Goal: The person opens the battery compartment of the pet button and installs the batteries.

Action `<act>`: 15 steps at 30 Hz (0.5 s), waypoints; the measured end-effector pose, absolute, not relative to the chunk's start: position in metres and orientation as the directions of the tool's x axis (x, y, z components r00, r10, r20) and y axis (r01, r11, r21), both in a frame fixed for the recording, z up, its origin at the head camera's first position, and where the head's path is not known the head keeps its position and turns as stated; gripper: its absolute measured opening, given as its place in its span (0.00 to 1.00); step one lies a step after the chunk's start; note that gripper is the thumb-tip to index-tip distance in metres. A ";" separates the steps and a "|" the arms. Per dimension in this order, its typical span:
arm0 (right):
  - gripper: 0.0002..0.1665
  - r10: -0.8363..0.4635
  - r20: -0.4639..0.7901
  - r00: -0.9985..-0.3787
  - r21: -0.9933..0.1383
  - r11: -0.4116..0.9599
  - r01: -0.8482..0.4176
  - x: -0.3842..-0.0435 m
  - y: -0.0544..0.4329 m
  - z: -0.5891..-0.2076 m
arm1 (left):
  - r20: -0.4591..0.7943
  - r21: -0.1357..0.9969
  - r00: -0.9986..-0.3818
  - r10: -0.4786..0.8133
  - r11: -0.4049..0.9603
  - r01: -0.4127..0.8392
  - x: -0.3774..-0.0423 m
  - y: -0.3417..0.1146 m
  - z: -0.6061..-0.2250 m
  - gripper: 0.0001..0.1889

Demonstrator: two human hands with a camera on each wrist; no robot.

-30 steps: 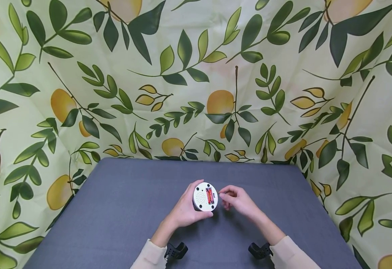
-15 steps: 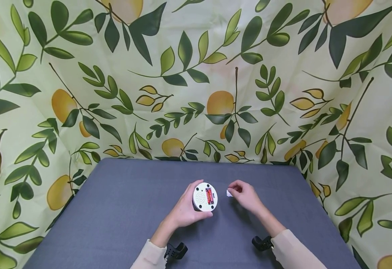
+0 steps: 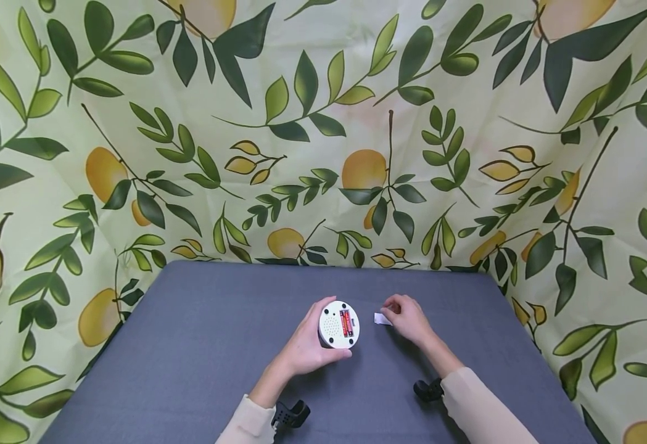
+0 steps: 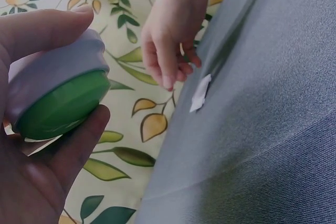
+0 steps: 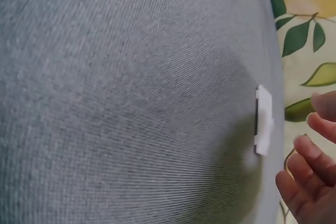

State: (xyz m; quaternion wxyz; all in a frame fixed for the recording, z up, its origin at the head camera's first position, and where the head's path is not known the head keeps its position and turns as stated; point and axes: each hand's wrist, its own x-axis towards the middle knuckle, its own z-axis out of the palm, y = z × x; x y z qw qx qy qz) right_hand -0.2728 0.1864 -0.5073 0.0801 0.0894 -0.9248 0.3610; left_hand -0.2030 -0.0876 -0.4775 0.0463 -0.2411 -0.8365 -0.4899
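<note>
My left hand [image 3: 313, 345] holds a round white buzzer with a green top [image 3: 331, 325], its underside turned up toward the head camera. Red batteries [image 3: 346, 323] sit in the uncovered compartment, beside speaker holes and several dark feet. The green top [image 4: 65, 106] shows in the left wrist view, between thumb and fingers. A small white battery cover [image 5: 264, 120] lies on the table to the right of the buzzer. Just above it is my right hand [image 3: 409, 319]; the right wrist view shows its fingers [image 5: 310, 153] loosely bent, apart from the cover and holding nothing.
A dark grey-blue cloth covers the table [image 3: 218, 345]. Fabric printed with leaves and fruit [image 3: 301, 154] hangs behind and along both sides. Black wrist cameras [image 3: 292, 414] are strapped below each hand.
My right hand has moved right from beside the buzzer with the white battery cover, set it on the table and let go. The left hand keeps the buzzer in the same place.
</note>
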 end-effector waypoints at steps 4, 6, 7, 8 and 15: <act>0.09 -0.109 0.193 -0.975 -0.644 0.736 -0.209 -0.277 0.187 -0.511 | 0.317 0.794 -0.880 0.354 0.408 0.450 -0.204 -0.088 -0.477 0.54; 0.09 -0.103 0.167 -0.981 -0.640 0.745 -0.187 -0.279 0.187 -0.514 | 0.313 0.793 -0.882 0.353 0.414 0.447 -0.204 -0.088 -0.477 0.54; 0.09 -0.099 0.152 -0.983 -0.638 0.750 -0.174 -0.280 0.187 -0.515 | 0.311 0.794 -0.882 0.353 0.414 0.445 -0.203 -0.088 -0.477 0.54; 0.10 -0.097 0.142 -0.985 -0.637 0.753 -0.166 -0.280 0.187 -0.516 | 0.307 0.795 -0.884 0.353 0.415 0.442 -0.203 -0.088 -0.477 0.54; 0.11 -0.093 0.134 -0.987 -0.618 0.771 -0.156 -0.282 0.186 -0.523 | 0.321 0.794 -0.876 0.360 0.402 0.456 -0.204 -0.088 -0.479 0.54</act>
